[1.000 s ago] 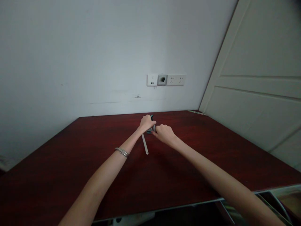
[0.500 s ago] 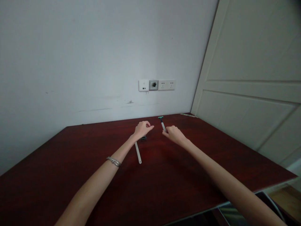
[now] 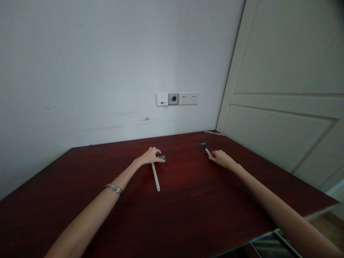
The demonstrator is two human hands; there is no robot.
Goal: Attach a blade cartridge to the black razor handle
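My left hand point(image 3: 149, 156) is low over the table, thumb and forefinger apart on either side of a small clear, dark-tinted case point(image 3: 161, 157). The thumb overlaps the case's near edge, and I cannot tell whether the fingers press on it. Below that hand lies a slim white stick point(image 3: 156, 179) with a hole at its near end; its far end is hidden by the hand. On the right, my right hand point(image 3: 220, 158) is closed around the white handle of a razor point(image 3: 207, 151). The razor's green head points away, toward the wall.
The dark red tabletop point(image 3: 188, 200) runs back to a white wall carrying a row of sockets point(image 3: 188, 99). A pale panelled door point(image 3: 279, 122) borders the right side. A narrow printed strip point(image 3: 214, 133) lies at the back right corner.
My right hand has moved right and nearer with the razor, which tilts more to the left. My left hand has moved left and down to the case, which is now uncovered. The view has shifted slightly.
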